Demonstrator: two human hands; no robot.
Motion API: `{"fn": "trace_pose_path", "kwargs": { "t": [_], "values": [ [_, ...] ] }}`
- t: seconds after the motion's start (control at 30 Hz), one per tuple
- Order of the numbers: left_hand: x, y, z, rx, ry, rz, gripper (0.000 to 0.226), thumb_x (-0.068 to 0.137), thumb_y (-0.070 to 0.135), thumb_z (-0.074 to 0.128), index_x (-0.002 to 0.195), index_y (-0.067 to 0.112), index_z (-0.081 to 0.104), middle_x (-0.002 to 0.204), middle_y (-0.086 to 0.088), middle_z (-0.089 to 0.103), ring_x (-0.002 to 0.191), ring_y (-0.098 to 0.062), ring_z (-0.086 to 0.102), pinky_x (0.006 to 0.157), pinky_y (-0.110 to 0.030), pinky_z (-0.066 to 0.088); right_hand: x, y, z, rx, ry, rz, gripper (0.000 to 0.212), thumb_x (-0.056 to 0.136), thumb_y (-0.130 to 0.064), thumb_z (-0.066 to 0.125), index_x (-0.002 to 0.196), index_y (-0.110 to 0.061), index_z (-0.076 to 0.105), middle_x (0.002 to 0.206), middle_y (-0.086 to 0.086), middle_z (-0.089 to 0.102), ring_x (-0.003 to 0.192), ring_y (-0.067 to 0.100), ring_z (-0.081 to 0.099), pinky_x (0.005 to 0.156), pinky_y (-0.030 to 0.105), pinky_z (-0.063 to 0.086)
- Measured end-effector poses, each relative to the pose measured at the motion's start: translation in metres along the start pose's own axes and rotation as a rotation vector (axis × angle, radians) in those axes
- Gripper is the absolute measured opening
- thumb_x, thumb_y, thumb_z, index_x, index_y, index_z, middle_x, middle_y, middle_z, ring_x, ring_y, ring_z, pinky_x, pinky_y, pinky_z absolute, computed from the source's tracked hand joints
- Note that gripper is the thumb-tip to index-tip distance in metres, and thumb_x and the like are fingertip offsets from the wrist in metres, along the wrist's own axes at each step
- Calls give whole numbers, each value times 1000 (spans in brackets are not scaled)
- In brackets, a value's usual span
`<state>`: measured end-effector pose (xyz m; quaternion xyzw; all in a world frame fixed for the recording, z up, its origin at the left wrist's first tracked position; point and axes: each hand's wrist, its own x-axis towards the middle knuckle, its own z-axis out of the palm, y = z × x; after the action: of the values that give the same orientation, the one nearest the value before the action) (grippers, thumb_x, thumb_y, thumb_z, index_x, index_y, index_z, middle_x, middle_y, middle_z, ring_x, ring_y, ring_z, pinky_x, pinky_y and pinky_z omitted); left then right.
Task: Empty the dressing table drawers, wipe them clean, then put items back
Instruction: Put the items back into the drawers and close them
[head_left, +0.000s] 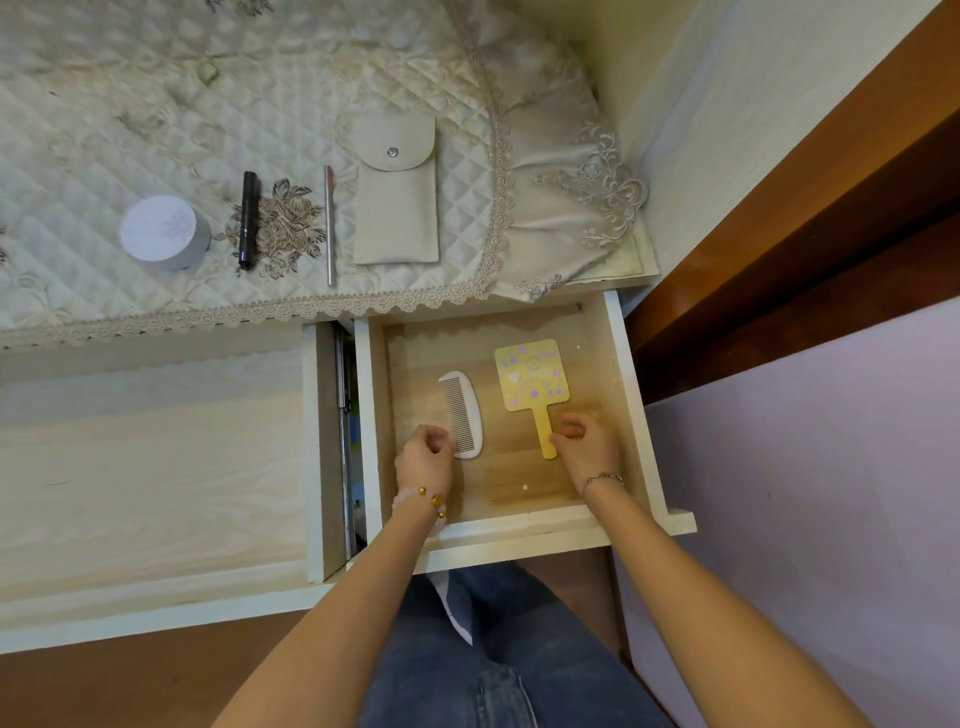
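An open drawer (629, 405) with white walls and a wood floor sticks out under the dressing table's right end. A white comb (462, 410) and a yellow hand mirror (530, 374) with pastel dots lie flat inside it. My left hand (423, 460) is in the drawer with fingers loosely curled, its fingertips at the comb's lower end. My right hand (589, 444) is beside the mirror's handle, thumb tip touching it, fingers curled above. Neither item is lifted.
On the quilted lace cloth (156, 104) covering the tabletop lie a white round jar (163, 234), a black tube (248, 221), a thin silver stick (329, 223) and a beige snap pouch (397, 202). A wide pale wooden compartment (156, 441) lies left; a brown bed frame (779, 260) stands right.
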<state>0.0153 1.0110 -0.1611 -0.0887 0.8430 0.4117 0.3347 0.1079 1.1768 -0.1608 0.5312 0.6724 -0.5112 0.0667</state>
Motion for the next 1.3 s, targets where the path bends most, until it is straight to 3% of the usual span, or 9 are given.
{"fn": "trace_pose_path", "kwargs": {
  "t": [0.13, 0.3, 0.47, 0.83, 1.3],
  "values": [
    [-11, 21, -16, 150, -22, 237, 24, 95, 19, 50, 117, 13, 58, 105, -2, 63, 92, -13, 59, 76, -22, 46, -11, -17, -12, -121, 13, -149, 46, 89, -14, 59, 132, -16, 45, 128, 4, 54, 115, 21, 53, 85, 29, 45],
    [-21, 41, -46, 400, 79, 634, 30, 94, 26, 50, 121, 12, 56, 115, -4, 62, 104, -20, 58, 82, -34, 50, -34, -49, -31, -348, 116, -495, 56, 88, -18, 59, 139, -12, 36, 138, 7, 45, 127, 24, 41, 104, 34, 34],
    [-29, 60, -81, 653, 282, 894, 47, 90, 40, 42, 119, 7, 59, 111, -11, 65, 102, -28, 61, 85, -38, 48, -48, -66, -45, -467, 181, -687, 62, 90, -29, 58, 143, -13, 31, 144, 5, 39, 134, 21, 30, 109, 30, 26],
    [-42, 58, -147, 807, 559, 987, 45, 88, 39, 45, 117, 8, 60, 112, -8, 64, 100, -28, 59, 85, -38, 44, -72, -101, -39, -498, 225, -886, 61, 90, -30, 56, 143, -13, 32, 147, 4, 36, 136, 19, 28, 112, 26, 18],
    [-6, 37, -265, 796, 620, 864, 51, 87, 43, 39, 120, 7, 58, 117, -10, 62, 108, -31, 58, 91, -43, 45, -101, -173, 59, -551, 216, -991, 58, 90, -32, 56, 140, -10, 36, 145, 8, 38, 136, 23, 31, 114, 32, 20]
  ]
}}
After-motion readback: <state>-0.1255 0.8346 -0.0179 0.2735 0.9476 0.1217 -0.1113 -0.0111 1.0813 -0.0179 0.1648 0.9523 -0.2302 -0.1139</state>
